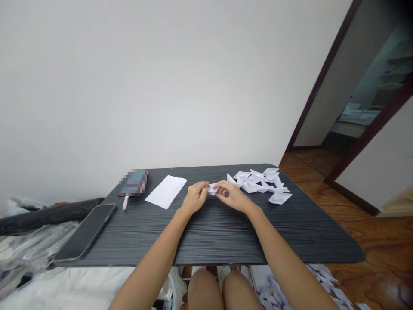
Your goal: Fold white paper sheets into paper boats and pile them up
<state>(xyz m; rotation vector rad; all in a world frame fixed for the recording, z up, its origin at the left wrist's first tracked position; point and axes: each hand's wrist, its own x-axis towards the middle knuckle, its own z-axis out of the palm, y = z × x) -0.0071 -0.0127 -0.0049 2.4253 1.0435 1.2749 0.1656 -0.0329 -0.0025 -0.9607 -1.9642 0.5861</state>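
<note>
A small white folded paper piece [212, 189] is pinched between both my hands above the middle of the dark table [209, 232]. My left hand [194, 198] grips its left side with fingertips. My right hand [232, 196] holds its right side. Just to the right of my right hand lies a pile of several similar folded white paper pieces [263, 183]. To the left of my left hand a flat white paper sheet [166, 191] lies on the table.
A black phone [86, 232] lies at the table's left front corner. A small dark booklet [134, 182] and a white pen-like item [125, 202] sit at the back left. More folded papers [290, 286] lie on the floor under the table. A doorway opens at the right.
</note>
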